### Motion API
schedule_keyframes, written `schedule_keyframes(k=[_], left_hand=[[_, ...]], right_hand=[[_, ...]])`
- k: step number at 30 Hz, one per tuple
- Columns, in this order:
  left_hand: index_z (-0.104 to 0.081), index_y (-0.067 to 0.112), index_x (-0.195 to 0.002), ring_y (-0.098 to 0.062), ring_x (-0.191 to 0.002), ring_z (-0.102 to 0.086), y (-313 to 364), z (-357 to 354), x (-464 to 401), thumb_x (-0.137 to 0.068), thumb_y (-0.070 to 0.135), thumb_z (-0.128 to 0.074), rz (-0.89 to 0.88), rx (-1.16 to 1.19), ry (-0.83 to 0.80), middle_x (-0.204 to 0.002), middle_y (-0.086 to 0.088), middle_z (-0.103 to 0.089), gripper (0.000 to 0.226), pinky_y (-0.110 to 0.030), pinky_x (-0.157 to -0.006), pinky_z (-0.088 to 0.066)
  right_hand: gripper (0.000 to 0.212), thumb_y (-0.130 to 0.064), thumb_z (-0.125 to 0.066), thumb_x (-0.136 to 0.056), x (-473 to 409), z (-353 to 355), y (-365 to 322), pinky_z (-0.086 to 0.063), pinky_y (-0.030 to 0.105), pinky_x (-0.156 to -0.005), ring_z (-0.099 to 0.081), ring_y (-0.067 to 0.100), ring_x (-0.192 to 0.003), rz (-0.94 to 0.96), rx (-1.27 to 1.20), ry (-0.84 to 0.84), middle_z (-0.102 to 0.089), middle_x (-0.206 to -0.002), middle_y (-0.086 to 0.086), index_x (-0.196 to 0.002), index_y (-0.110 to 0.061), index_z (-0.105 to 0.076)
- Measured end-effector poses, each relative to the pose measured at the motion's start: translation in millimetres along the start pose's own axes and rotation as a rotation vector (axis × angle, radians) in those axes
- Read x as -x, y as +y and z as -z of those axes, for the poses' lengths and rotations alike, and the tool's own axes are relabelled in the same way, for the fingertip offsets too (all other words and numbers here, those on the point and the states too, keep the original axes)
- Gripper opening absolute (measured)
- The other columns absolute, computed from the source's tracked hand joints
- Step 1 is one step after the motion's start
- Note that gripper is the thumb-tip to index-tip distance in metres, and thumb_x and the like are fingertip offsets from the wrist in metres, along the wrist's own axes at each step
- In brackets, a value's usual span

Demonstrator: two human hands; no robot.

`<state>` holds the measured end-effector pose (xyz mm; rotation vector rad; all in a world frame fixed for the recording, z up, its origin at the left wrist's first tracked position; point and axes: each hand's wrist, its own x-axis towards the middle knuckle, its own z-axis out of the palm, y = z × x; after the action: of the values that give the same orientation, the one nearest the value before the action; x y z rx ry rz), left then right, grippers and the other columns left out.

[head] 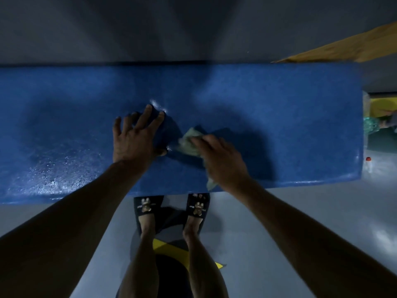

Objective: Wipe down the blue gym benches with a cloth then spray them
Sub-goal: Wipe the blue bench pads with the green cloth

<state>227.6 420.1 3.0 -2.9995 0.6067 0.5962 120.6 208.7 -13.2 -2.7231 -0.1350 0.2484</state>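
Note:
A long blue bench runs across the view, its top glistening with wet droplets on the left part. My left hand rests flat on the bench top near the middle, fingers spread and straight. My right hand lies just to the right of it and grips a crumpled pale green cloth pressed onto the bench surface. One end of the cloth hangs out below my right wrist at the bench's front edge.
A grey wall rises behind the bench. A small bottle with a red cap stands on the grey floor past the bench's right end, near green and yellow objects. A yellowish board leans at upper right. My feet in sandals stand under the front edge.

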Motion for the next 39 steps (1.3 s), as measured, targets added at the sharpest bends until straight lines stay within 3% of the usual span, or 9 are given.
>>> schedule_keyframes(k=[5, 10, 13, 16, 20, 26, 31, 37, 39], left_hand=[[-0.020, 0.039, -0.151, -0.036, -0.140, -0.024, -0.8, -2.1, -1.1, -0.070, 0.057, -0.076, -0.007, 0.002, -0.002, -0.163, 0.005, -0.015, 0.100, -0.058, -0.113, -0.019], [-0.018, 0.039, -0.152, -0.035, -0.141, -0.023, -4.8, -4.4, -1.1, -0.071, 0.058, -0.075, -0.031, 0.021, 0.010, -0.163, 0.004, -0.014, 0.100, -0.057, -0.113, -0.020], [-0.022, 0.039, -0.151, -0.036, -0.138, -0.027, -6.6, -6.6, -1.3, -0.067, 0.057, -0.077, -0.036, 0.027, 0.024, -0.162, 0.004, -0.018, 0.102, -0.057, -0.112, -0.023], [-0.022, 0.037, -0.151, -0.037, -0.138, -0.027, -8.7, -6.5, 0.0, -0.067, 0.058, -0.077, -0.054, 0.035, 0.026, -0.162, 0.002, -0.018, 0.102, -0.058, -0.111, -0.023], [-0.021, 0.037, -0.151, -0.037, -0.136, -0.027, -9.9, -5.2, 0.9, -0.069, 0.057, -0.077, -0.066, 0.057, 0.029, -0.162, 0.002, -0.017, 0.101, -0.057, -0.111, -0.023], [-0.022, 0.036, -0.150, -0.038, -0.136, -0.027, -14.6, -7.2, -0.1, -0.069, 0.058, -0.075, -0.104, 0.093, 0.029, -0.161, 0.000, -0.017, 0.100, -0.055, -0.112, -0.022], [-0.025, 0.035, -0.150, -0.038, -0.137, -0.027, -22.4, 1.9, 1.9, -0.071, 0.058, -0.074, -0.156, 0.099, 0.021, -0.160, 0.000, -0.021, 0.095, -0.056, -0.115, -0.016], [-0.034, 0.032, -0.148, -0.037, -0.137, -0.030, -45.2, 1.1, 33.9, -0.074, 0.051, -0.075, -0.225, 0.055, 0.064, -0.158, -0.001, -0.028, 0.087, -0.056, -0.113, -0.021], [-0.037, 0.031, -0.147, -0.037, -0.136, -0.033, -52.8, -2.3, 45.3, -0.073, 0.049, -0.077, -0.222, 0.057, 0.054, -0.157, -0.002, -0.030, 0.086, -0.056, -0.112, -0.025]], right_hand=[[0.069, -0.008, -0.052, -0.080, 33.6, 38.3, 89.3, -0.053, 0.044, -0.080, -0.056, 0.034, -0.103, -0.487, 0.004, 0.177, -0.049, -0.123, 0.007, -0.145, -0.025, -0.039], [0.075, 0.003, -0.051, -0.070, 16.9, 6.4, 49.7, -0.050, 0.044, -0.083, -0.054, 0.038, -0.104, -0.773, -0.076, 0.414, -0.049, -0.123, 0.014, -0.142, -0.013, -0.044], [0.070, 0.000, -0.046, -0.076, -0.7, -26.1, -18.1, -0.044, 0.041, -0.101, -0.052, 0.034, -0.116, -0.639, -0.143, 0.359, -0.051, -0.135, 0.015, -0.145, -0.008, -0.043], [0.063, -0.004, -0.052, -0.078, -0.2, -34.5, -69.1, -0.052, 0.040, -0.084, -0.055, 0.030, -0.102, -0.363, -0.084, 0.175, -0.053, -0.125, 0.011, -0.140, -0.010, -0.046], [0.066, -0.007, -0.061, -0.079, 12.8, -6.7, -29.1, -0.053, 0.042, -0.077, -0.058, 0.033, -0.097, -0.070, 0.004, -0.034, -0.055, -0.118, 0.009, -0.142, -0.019, -0.046], [0.065, -0.011, -0.054, -0.080, 63.9, 29.7, 69.2, -0.045, 0.046, -0.077, -0.052, 0.042, -0.097, -0.636, 0.171, 0.185, -0.051, -0.116, 0.021, -0.145, -0.014, -0.044], [0.064, -0.014, -0.043, -0.072, 33.1, -0.8, 12.3, -0.043, 0.047, -0.078, -0.052, 0.043, -0.096, -0.893, 0.061, 0.333, -0.053, -0.114, 0.022, -0.135, -0.005, -0.051], [0.065, -0.003, -0.050, -0.077, 10.2, -54.2, -123.3, -0.049, 0.046, -0.088, -0.052, 0.034, -0.111, -0.530, -0.113, 0.189, -0.052, -0.130, 0.014, -0.141, -0.010, -0.046], [0.062, -0.009, -0.046, -0.076, 17.5, -50.6, -129.1, -0.051, 0.044, -0.077, -0.057, 0.034, -0.100, -0.318, -0.016, 0.112, -0.058, -0.122, 0.012, -0.138, -0.011, -0.051]])
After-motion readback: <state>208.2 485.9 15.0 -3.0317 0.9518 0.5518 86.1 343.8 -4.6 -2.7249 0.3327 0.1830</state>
